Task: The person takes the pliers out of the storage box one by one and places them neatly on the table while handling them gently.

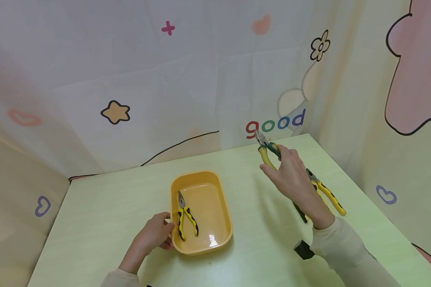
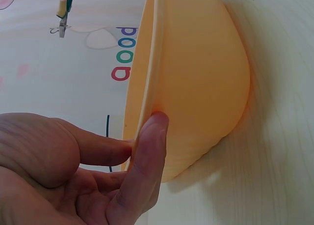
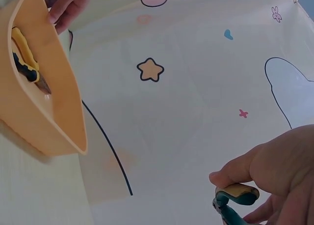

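Note:
My left hand (image 1: 154, 232) pinches the left rim of a yellow-orange plastic tray (image 1: 225, 207), thumb inside and fingers outside in the left wrist view. Inside the tray, toward its left wall, lie needle-nose pliers (image 1: 181, 211) with yellow and black handles. My right hand (image 1: 291, 175) holds combination pliers (image 1: 266, 153) with green and yellow handles, raised over the right back of the table, the metal head pointing away. The right wrist view shows my thumb on a handle (image 3: 240, 193); the palm hides part of the grip.
Another pair of yellow-and-black pliers (image 1: 331, 197) lies on the table (image 1: 129, 199) under my right forearm, partly covered. A dark handle end (image 1: 301, 213) shows beside it. Next to my right sleeve is a black block (image 1: 304, 250). Printed curtains (image 1: 186, 87) stand behind and beside the table.

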A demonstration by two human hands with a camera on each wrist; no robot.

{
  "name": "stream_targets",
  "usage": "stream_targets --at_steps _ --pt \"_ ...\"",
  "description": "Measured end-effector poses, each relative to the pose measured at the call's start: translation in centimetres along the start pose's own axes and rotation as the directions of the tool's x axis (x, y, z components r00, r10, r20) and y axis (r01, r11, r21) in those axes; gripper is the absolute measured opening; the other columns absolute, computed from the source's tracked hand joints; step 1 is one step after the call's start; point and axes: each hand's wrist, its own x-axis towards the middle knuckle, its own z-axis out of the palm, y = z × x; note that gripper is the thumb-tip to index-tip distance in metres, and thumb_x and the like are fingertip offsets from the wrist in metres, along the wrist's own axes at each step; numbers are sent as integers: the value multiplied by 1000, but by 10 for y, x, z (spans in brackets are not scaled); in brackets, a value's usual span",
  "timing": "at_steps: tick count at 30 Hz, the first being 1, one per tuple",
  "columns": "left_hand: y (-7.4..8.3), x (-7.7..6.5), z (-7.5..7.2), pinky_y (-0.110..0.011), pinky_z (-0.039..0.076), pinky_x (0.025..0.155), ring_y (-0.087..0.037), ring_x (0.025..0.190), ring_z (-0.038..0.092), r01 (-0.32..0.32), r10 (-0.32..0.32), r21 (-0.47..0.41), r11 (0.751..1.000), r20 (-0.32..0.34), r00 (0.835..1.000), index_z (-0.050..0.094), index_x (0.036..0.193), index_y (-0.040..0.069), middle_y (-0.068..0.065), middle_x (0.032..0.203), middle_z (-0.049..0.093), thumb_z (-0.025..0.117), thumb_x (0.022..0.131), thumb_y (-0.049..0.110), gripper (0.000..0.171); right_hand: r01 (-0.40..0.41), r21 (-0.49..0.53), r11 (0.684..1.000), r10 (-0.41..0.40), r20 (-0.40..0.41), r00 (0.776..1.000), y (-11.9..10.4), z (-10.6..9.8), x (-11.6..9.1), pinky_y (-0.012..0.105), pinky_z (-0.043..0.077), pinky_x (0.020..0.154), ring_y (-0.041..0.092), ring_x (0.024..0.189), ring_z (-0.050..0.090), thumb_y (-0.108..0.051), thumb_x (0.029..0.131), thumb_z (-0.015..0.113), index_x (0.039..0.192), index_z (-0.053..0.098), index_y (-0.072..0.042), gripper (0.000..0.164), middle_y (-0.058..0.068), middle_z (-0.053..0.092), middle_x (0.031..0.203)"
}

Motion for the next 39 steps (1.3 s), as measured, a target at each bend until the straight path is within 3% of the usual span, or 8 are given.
stream_targets --at_steps 22,39 --pt "-1 -2 0 -33 61 52 -20 56 63 -21 21 -30 999 -7 1000 52 134 -12 -17 88 62 50 104 4 33 -14 -8 1000 14 1 1000 10 -6 1 63 50 93 44 105 52 -23 95 73 149 36 15 76 36 49 126" --pt "-3 -1 0 -33 61 51 -21 55 64 -28 28 -39 999 -12 1000 52 134 -12 -17 87 61 50 104 3 33 -49 -31 998 50 33 998 13 -4 1 58 53 87 42 104 51 -25 95 72 151 36 14 77 34 50 126"
